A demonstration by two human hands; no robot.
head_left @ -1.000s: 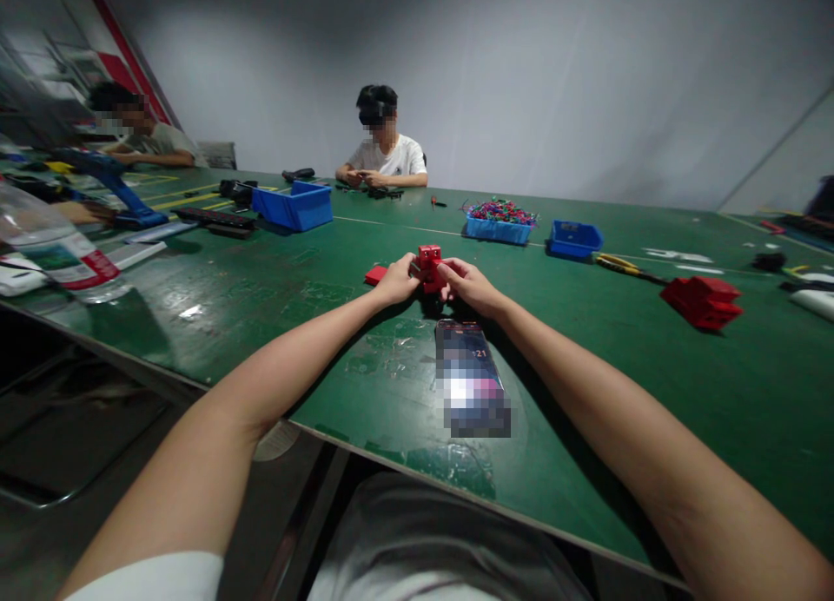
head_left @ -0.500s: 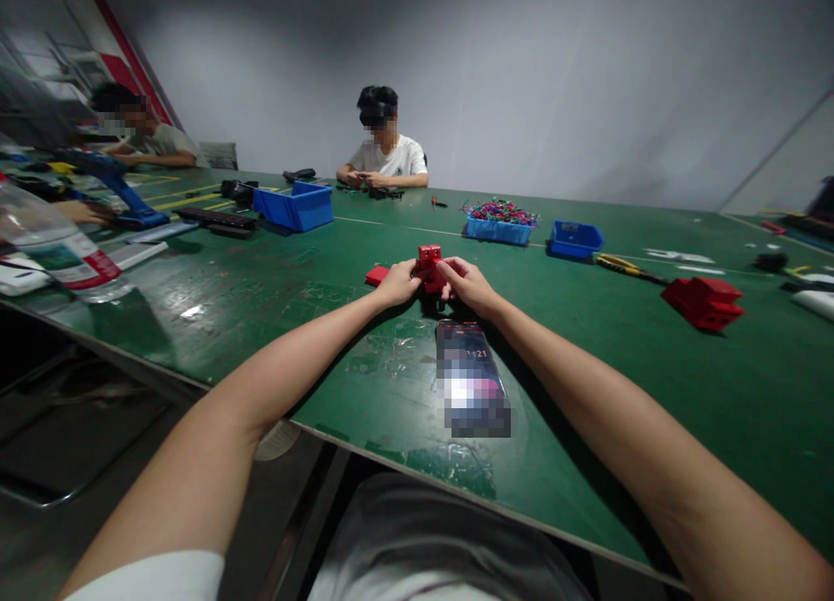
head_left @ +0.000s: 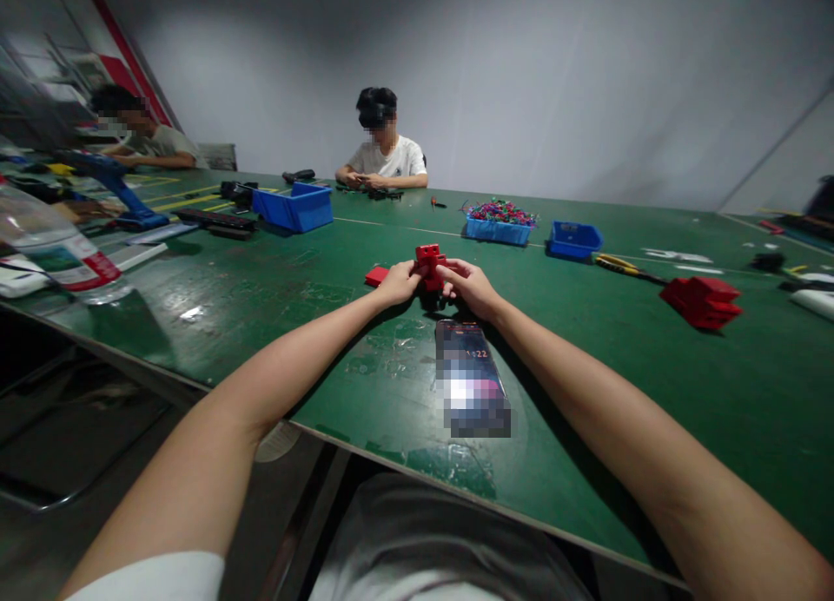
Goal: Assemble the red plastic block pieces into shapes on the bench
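Both hands meet over the green table (head_left: 313, 323) around a red block-like part (head_left: 430, 267) with small holes in its top face. My left hand (head_left: 400, 281) grips its left side between thumb and fingers. On the right side, my right hand (head_left: 470, 287) pinches the same part; its lower fingers curl underneath, partly hidden. A flat red piece (head_left: 376, 275) lies just behind my left hand. Below the hands, a phone (head_left: 472, 375) rests face up with a lit screen.
To the right lie a red block stack (head_left: 702, 301) and a yellow-handled tool (head_left: 622, 267). Farther back stand a blue bin (head_left: 296, 208), a bin of colourful wires (head_left: 499, 229) and a smaller blue bin (head_left: 574, 241). A water bottle (head_left: 62, 249) and a blue power drill (head_left: 117, 188) are at left. A co-worker (head_left: 389, 156) sits opposite.
The red part has turned slightly in my hands, showing more of its right side. My right fingers have shifted a little on it. Both arms stay nearly in place.
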